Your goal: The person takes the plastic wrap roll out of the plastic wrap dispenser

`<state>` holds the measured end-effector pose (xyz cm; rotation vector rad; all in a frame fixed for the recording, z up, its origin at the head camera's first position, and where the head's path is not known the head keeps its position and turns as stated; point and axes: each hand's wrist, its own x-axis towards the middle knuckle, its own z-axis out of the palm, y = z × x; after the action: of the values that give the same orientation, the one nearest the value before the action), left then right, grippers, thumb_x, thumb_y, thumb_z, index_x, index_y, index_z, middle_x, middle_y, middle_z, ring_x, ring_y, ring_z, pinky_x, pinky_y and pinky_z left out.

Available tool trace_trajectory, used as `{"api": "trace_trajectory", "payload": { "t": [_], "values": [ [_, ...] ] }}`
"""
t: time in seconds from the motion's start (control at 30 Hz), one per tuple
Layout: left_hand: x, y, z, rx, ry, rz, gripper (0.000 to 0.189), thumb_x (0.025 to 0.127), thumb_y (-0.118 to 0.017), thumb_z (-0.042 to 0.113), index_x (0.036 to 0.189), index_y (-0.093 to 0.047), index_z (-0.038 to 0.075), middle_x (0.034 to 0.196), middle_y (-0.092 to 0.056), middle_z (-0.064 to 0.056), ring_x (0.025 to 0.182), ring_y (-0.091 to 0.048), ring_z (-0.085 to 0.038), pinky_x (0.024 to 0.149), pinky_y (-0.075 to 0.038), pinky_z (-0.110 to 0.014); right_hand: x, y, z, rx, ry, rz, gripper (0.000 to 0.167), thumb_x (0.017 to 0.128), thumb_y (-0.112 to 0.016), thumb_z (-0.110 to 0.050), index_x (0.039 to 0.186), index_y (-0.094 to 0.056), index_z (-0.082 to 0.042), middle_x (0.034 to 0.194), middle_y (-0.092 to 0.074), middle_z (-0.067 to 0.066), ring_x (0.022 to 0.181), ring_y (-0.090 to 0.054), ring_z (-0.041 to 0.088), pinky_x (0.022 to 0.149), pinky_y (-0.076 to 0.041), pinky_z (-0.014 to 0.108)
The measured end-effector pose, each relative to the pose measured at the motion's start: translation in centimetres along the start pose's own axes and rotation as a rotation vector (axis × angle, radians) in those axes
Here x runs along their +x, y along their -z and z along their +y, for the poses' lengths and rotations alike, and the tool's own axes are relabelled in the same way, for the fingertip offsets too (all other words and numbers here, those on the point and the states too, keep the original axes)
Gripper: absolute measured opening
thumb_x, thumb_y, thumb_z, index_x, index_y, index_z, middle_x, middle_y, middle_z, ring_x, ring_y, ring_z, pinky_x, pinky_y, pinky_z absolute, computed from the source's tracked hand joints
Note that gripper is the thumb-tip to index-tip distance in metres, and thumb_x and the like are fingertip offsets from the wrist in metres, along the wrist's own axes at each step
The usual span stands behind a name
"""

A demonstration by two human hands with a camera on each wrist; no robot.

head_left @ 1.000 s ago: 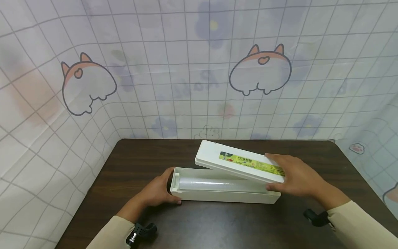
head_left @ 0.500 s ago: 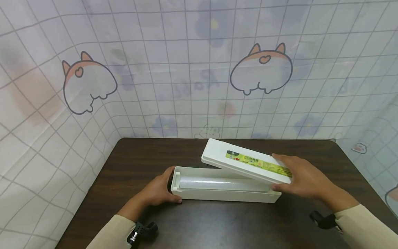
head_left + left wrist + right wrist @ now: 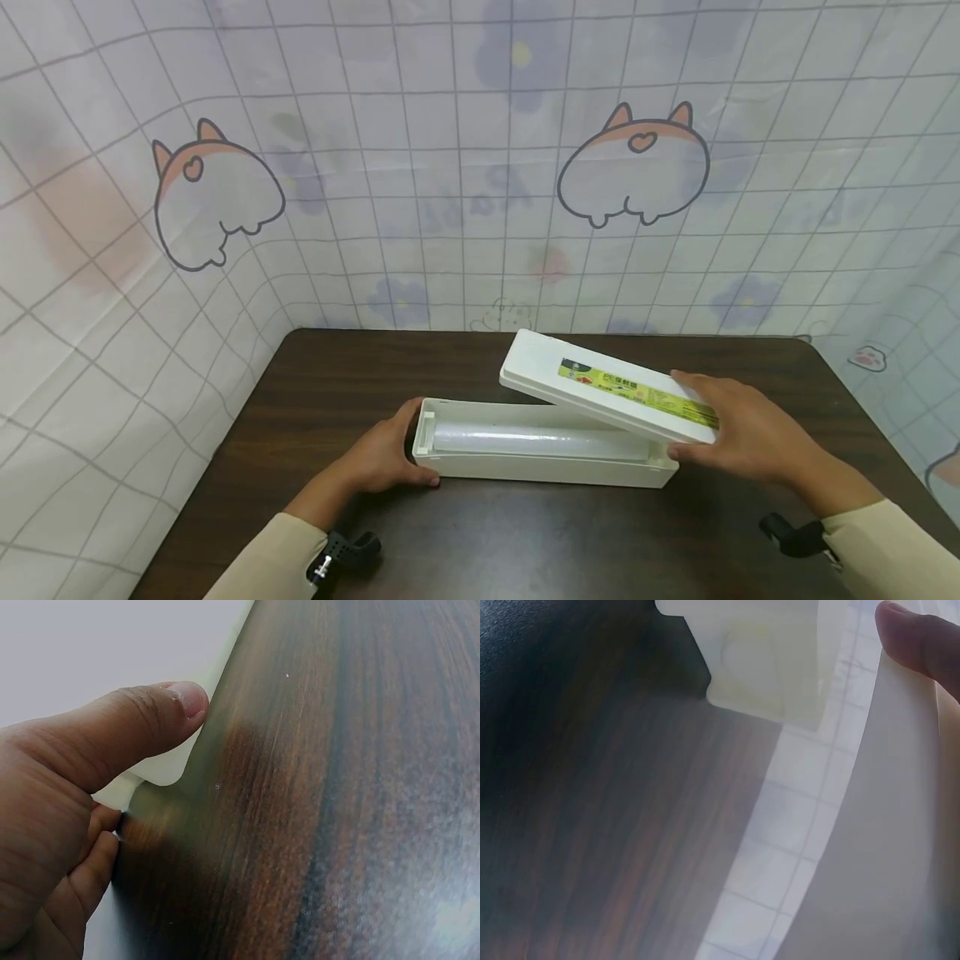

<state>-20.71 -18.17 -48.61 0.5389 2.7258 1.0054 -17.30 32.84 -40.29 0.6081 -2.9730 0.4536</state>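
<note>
A long white plastic box lies on the table with its top uncovered, and a roll of clear cling film rests inside. My left hand grips the box's left end, thumb on the front wall; the left wrist view shows that thumb against the box corner. My right hand holds the white lid by its right end, thumb at the near edge. The lid, with a green-yellow label, slants above the box's right half. In the right wrist view the lid stands apart from the box end.
The dark wooden table extends in front of the box and behind it. A white grid-patterned cloth with cartoon prints hangs behind the table and along both sides.
My right hand has carried the lid to the right and slightly away, so more of the film roll shows. The left hand and the box have stayed in place.
</note>
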Motion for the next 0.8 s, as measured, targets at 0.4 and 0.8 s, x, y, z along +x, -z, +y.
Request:
{"api": "trace_trajectory", "payload": {
  "t": [0.4, 0.8],
  "values": [
    [0.0, 0.0, -0.1, -0.007, -0.002, -0.006, 0.119, 0.064, -0.099, 0.044, 0.156, -0.03, 0.014, 0.128, -0.063, -0.005, 0.106, -0.061, -0.018, 0.096, -0.046, -0.05, -0.7, 0.4, 0.4, -0.012, -0.02, 0.003, 0.11, 0.076, -0.077, -0.073, 0.155, -0.041, -0.005, 0.138, -0.058, 0.022, 0.116, -0.058, 0.041, 0.084, -0.046, 0.059],
    [-0.1, 0.0, 0.0, 0.005, 0.011, 0.001, 0.119, 0.064, -0.099, 0.044, 0.156, -0.03, 0.014, 0.128, -0.063, -0.005, 0.106, -0.061, -0.019, 0.096, -0.047, -0.051, -1.4, 0.3, 1.2, -0.028, -0.044, 0.009, 0.111, 0.075, -0.079, -0.07, 0.155, -0.041, -0.003, 0.138, -0.058, 0.024, 0.115, -0.058, 0.042, 0.084, -0.045, 0.06]
  ]
}}
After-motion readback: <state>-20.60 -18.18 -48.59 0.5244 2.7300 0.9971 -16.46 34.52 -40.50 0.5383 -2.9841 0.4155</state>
